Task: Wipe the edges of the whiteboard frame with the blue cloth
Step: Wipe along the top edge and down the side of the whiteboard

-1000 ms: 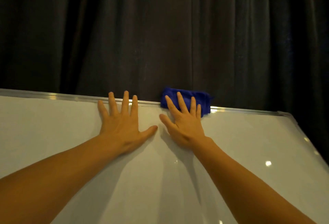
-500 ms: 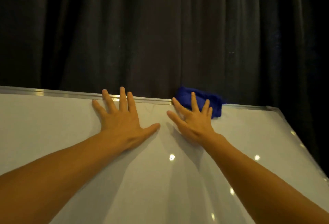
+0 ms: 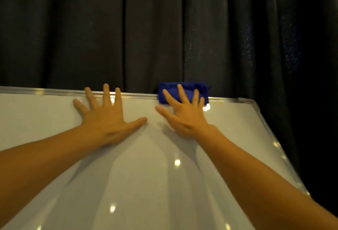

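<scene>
The right hand [image 3: 184, 114] is pressing spread, straight fingers onto the folded, fuzzy blue cloth [image 3: 169, 92] lying over the far metal whiteboard frame [image 3: 54, 92]. The left hand [image 3: 106, 118] is lying flat, fingers splayed, on the glossy whiteboard [image 3: 146, 184].

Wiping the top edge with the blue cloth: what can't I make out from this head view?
Head view only:
- Frame strip under the blue cloth: covered by the cloth and the right hand pressing on it.
- Whiteboard frame, left end and bottom edge: cut off by the picture's edges.
- Dust or marks on the frame: dim light and glare spots, too fine to tell.
- Cloth's lower part: hidden by the fingers.
</scene>
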Motion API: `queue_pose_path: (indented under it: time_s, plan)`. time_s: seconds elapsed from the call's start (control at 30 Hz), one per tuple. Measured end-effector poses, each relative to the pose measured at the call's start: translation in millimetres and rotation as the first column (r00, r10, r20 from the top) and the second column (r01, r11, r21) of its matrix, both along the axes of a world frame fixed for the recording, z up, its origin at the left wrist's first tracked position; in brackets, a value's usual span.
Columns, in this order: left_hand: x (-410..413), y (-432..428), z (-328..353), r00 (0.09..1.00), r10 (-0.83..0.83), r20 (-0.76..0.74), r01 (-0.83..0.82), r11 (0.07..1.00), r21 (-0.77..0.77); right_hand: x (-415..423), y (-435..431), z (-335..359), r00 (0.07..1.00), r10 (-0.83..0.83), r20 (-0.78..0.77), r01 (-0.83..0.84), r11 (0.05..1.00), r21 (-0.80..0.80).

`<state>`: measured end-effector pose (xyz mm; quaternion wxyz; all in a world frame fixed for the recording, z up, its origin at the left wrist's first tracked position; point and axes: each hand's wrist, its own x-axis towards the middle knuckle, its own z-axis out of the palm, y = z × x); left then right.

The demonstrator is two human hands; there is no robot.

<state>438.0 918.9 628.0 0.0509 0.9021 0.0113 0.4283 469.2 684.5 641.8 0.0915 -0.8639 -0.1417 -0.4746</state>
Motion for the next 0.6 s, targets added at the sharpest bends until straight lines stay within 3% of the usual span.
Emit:
queue_pose_path:
  time_s: [0.1, 0.2, 0.4, 0.47, 0.6]
  plan:
    - [4, -46, -15, 0.999, -0.003, -0.041, 0.006, 0.997, 0.074, 5, 34, -1, 0.994, 0.107, 0.003, -0.106, 0.99, -0.092]
    - [8, -64, -19, 0.999, 0.03, -0.036, -0.028, 0.998, 0.058, 12, 3, -2, 0.995, 0.093, 0.042, -0.087, 0.987, -0.138]
    - [16, -79, -27, 0.999, -0.042, 0.027, 0.04, 0.996, 0.074, 14, -123, -2, 0.982, -0.172, -0.08, 0.186, 0.958, 0.22]
    - [20, -92, -23, 1.0, -0.004, 0.025, 0.003, 1.0, 0.025, 17, -90, 1, 0.994, -0.096, -0.049, 0.102, 0.983, 0.156]
    - [24, -106, -12, 0.996, 0.085, 0.02, -0.085, 0.996, -0.01, 22, -21, -12, 0.994, 0.108, 0.023, -0.104, 0.986, -0.133]
